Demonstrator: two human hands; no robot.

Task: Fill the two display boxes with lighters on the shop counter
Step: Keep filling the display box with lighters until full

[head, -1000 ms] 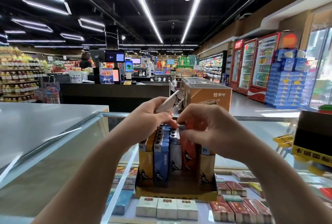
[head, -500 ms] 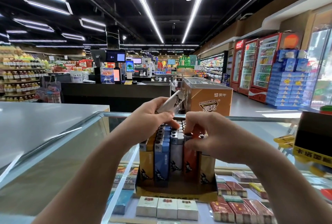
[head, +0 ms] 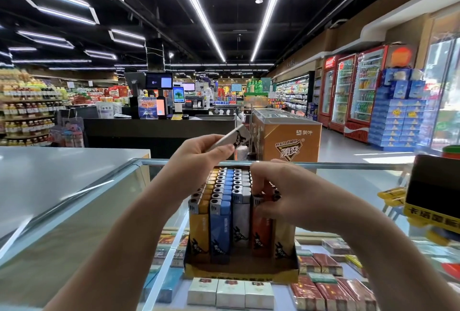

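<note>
The left hand (head: 199, 156) still pinches a loose white lighter (head: 232, 137) above the yellow cardboard display box (head: 239, 269) on the glass counter (head: 74, 211). Just right, the right hand (head: 286, 193) has dropped lower, fingers now gripping an orange lighter (head: 261, 231) standing in its row.

**1 head-worn view, facing forward across the desk**

Only 1 camera view is given, so no second view shares its scene. It sits on the person's head, wide-angled, looking forward and slightly down. Both forearms enter from the bottom edge, and the fingers (head: 258, 181) lie near the centre, close to the lens. Below the fingers, the glass desk (head: 348, 168) fills the lower half. Above and beyond the fingers, the view runs deep down the shop aisle to ceiling light strips (head: 199, 11).
</note>
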